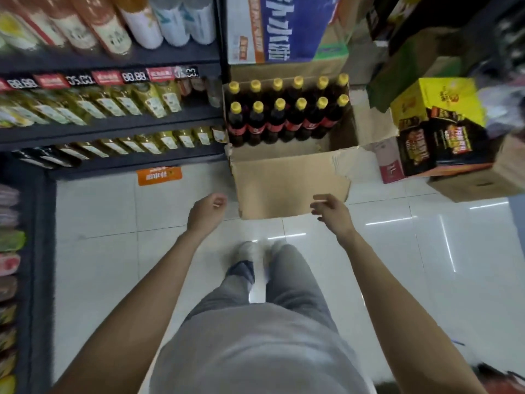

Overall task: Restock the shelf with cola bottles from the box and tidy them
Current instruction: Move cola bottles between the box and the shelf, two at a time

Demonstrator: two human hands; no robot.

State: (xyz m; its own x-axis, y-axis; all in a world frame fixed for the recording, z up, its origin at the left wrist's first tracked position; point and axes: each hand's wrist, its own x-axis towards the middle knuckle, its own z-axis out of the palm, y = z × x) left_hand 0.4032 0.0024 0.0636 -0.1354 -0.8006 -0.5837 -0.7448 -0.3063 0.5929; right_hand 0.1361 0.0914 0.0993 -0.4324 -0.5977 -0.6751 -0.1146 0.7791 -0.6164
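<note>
Standing upright in an open cardboard box (pixel 289 183) on the floor (pixel 426 265): twelve cola bottles (pixel 287 120), two rows of six, long axes vertical, yellow caps pointing up, red labels facing the near side. Rows run left to right, packed against the box's far wall; the near half of the box holds nothing. Near flap folded outward and down toward the person.

Left hand (pixel 206 213): held above the floor just left of the near flap, fingers curled loosely inward, gripping nothing. Right hand (pixel 331 210): held at the flap's right corner, fingers (pixel 319 207) spread apart and slightly bent, holding nothing; contact with the cardboard cannot be told.

Shelf (pixel 113 129): dark unit directly left of the box, tiers stocked with yellow-labelled bottles lying back in rows. Stacked cartons (pixel 437 137) stand right of the box.
</note>
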